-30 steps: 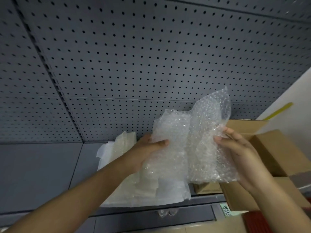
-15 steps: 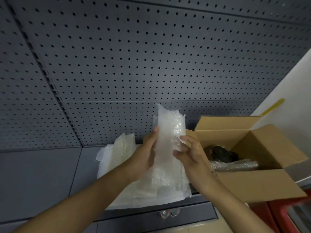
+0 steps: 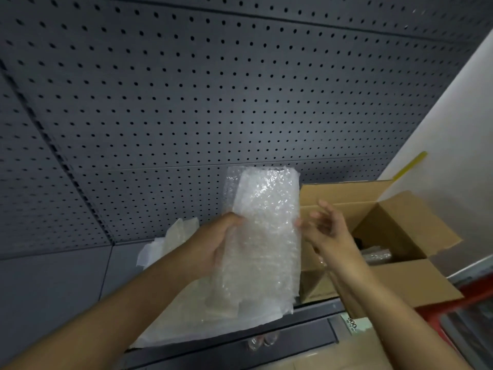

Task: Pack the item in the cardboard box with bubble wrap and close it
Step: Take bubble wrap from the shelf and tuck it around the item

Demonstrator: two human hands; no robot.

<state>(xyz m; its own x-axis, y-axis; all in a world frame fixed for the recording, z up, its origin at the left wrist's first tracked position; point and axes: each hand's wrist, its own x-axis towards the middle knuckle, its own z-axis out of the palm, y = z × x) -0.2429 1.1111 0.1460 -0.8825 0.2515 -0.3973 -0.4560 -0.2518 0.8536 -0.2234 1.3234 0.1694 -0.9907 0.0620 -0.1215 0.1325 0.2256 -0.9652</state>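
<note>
The left hand (image 3: 213,247) grips the wrap (image 3: 264,231) at centre frame, fingers hidden behind the folded sheet, which stands upright. The right hand (image 3: 325,231) is motion-blurred just beside the wrap's right edge, fingers loosely spread and holding nothing. Behind it, at right, the box (image 3: 394,279) sits open on a shelf (image 3: 53,284); a dark item (image 3: 358,243) inside is mostly hidden. More sheets (image 3: 173,239) lie lower centre, partly covered.

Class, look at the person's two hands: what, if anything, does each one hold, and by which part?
The left hand holds the folded bubble wrap by its left edge, about mid-height. The right hand is open beside the wrap's right edge; its fingers are blurred, and no grip shows.
</note>
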